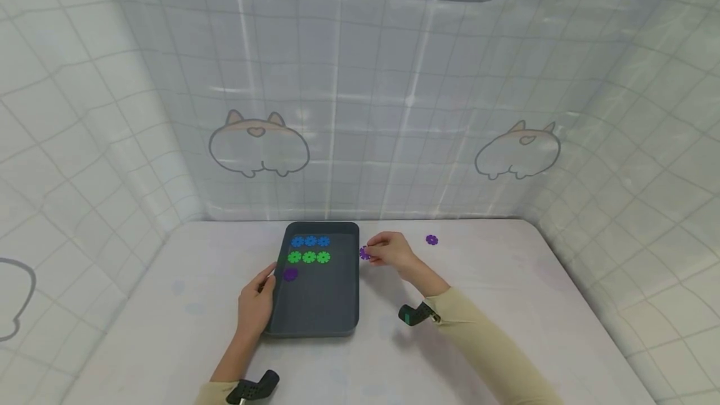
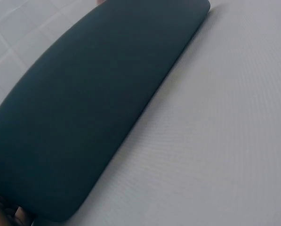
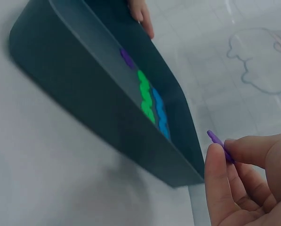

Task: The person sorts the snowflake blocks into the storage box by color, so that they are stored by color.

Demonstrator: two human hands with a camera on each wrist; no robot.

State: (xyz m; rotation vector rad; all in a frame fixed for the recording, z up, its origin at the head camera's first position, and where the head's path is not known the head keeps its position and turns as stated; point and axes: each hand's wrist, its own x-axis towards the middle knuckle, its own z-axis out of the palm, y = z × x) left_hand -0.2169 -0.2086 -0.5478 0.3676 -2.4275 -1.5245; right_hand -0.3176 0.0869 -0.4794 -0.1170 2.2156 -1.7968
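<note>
A dark grey tray (image 1: 317, 324) lies on the white table. Inside it are a row of blue notched discs (image 1: 310, 241), a row of green notched discs (image 1: 309, 257) below, and one purple disc (image 1: 290, 274) under the green row's left end. My left hand (image 1: 255, 305) holds the tray's left side, its fingers at the rim. Just beyond the right rim, my right hand (image 1: 392, 251) pinches a purple notched disc (image 3: 220, 146) between thumb and fingertips, raised above the table. Another purple disc (image 1: 432, 240) lies on the table further right.
Patterned white curtains (image 1: 371, 161) with cartoon animals and grid lines enclose the table (image 1: 478, 311) at the back and both sides. The tray's walls stand up around the discs. A black wrist device (image 1: 416, 314) sits at the right sleeve.
</note>
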